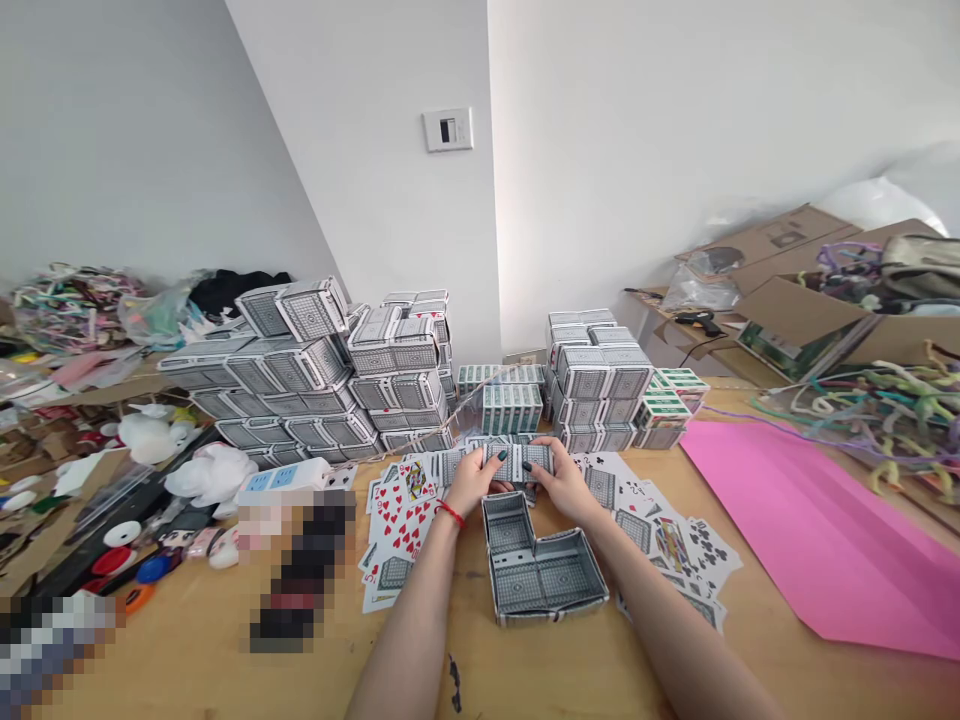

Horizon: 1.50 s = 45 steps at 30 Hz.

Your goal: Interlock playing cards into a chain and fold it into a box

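My left hand point(468, 484), with a red string on the wrist, and my right hand point(564, 486) are closed on the two ends of some patterned playing cards point(513, 460). Both thumbs press on the card backs; how many cards there are, I cannot tell. Just below my hands stands an open L-shaped structure made of playing cards point(551, 575), hollow inside. Loose playing cards lie on both sides, with a face-up spread point(401, 520) near my left forearm and another spread point(675, 550) by the right one.
Stacked blocks made of cards rise at the left point(292, 370) and right point(600, 380). Green card boxes point(512, 408) stand between them. A pink sheet point(825, 540) covers the table's right side. A power strip point(281, 482) and small figures lie left; cardboard boxes point(810, 330) sit behind right.
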Tool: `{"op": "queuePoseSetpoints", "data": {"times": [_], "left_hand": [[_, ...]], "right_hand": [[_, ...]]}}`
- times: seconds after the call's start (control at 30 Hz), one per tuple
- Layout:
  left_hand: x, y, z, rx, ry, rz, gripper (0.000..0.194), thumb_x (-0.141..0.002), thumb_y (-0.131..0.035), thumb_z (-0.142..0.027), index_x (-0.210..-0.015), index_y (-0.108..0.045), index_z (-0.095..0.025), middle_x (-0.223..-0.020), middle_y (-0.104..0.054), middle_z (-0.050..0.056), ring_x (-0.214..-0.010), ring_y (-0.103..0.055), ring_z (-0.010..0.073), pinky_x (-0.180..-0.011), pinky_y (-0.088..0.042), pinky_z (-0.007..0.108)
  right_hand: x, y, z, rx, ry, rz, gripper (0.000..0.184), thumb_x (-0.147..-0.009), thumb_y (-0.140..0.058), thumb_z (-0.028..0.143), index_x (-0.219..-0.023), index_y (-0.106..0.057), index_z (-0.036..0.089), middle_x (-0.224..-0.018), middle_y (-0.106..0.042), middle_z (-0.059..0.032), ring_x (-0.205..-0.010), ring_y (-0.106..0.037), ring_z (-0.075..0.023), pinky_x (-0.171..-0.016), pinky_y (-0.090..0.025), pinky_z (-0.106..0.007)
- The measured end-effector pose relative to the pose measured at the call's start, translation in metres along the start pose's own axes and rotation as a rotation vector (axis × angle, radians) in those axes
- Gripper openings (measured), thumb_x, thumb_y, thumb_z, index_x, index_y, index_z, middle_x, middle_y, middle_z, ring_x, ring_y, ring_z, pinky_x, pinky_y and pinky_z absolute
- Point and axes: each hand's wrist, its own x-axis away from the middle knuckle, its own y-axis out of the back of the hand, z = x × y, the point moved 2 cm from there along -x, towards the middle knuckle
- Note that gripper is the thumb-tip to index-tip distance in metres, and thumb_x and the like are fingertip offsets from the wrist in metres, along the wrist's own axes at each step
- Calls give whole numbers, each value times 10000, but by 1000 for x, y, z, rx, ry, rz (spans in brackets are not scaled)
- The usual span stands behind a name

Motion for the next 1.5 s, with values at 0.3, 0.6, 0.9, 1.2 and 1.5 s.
{"op": "queuePoseSetpoints", "data": {"times": [0.3, 0.6, 0.9, 1.2, 1.5], "left_hand": [[3, -1, -6, 17, -7, -24, 310, -671, -635, -450, -752, -486, -191, -521, -595, -33, -408, -602, 156, -398, -492, 259], [3, -3, -5, 63, 13, -19, 267, -693, -632, -400, -771, -473, -200, -559, -608, -30, -430, -612, 147, -410, -491, 242], [7, 3, -19, 224, -42, -23, 383, -573, -743, -260, -858, -509, -153, -702, -643, -4, -528, -619, 126, -474, -487, 217], [6, 16, -21, 432, -104, -120, 374, -582, -720, -220, -925, -576, -179, -817, -649, 11, -612, -597, 101, -517, -458, 190], [3, 18, -20, 551, -98, -155, 260, -548, -723, -155, -783, -613, -157, -729, -657, 5, -629, -591, 101, -567, -450, 200]], "right_hand": [[4, -4, 3, 52, 18, 39, 313, -799, -449, 282, -1086, -333, 242, -645, -507, 40, -504, -557, -141, -493, -487, -280], [3, -5, -2, 180, 14, -1, 349, -800, -454, 310, -1119, -336, 236, -583, -527, 49, -466, -546, -148, -485, -464, -287], [1, 3, 2, 126, 65, -119, 411, -877, -219, 449, -1198, -315, 211, -625, -541, 14, -410, -522, -139, -399, -416, -256], [0, 7, 1, 500, 185, -225, 250, -761, -509, 379, -946, -576, 225, -951, -565, -61, -660, -557, -175, -635, -461, -325], [6, 8, 15, 859, 74, -312, 302, -849, -367, 346, -1065, -536, 220, -975, -628, -58, -794, -596, -193, -643, -435, -286]]}}
